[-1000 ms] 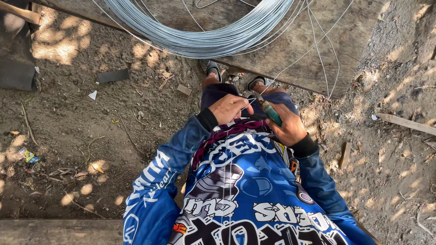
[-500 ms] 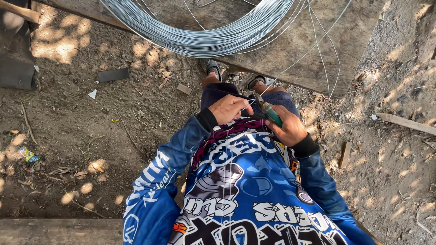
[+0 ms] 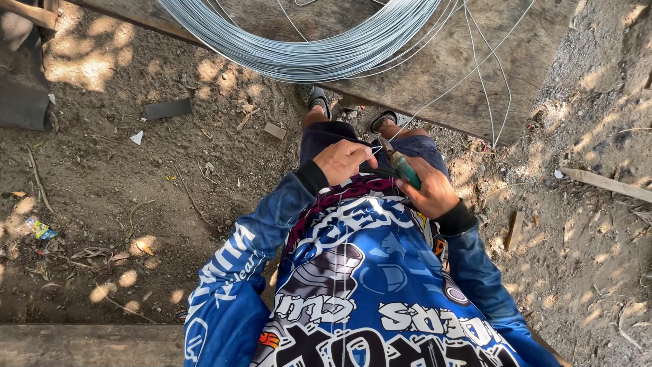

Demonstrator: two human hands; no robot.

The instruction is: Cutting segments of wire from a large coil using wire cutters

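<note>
My left hand pinches a thin grey wire in front of my chest. The wire runs up and to the right to a large coil of grey wire lying on a wooden board. My right hand grips green-handled pliers, whose jaws sit at the wire just right of my left fingers. Both arms wear blue printed sleeves. My feet in sandals stand at the board's near edge.
Bare dirt ground with twigs, scraps and a dark flat piece lies to the left. A wooden plank runs along the bottom left. A wood strip lies at the right. Dark sheet material sits at the far left.
Both hands stay together at the wire. The pliers' jaws shifted slightly at the wire; the view is otherwise the same.
</note>
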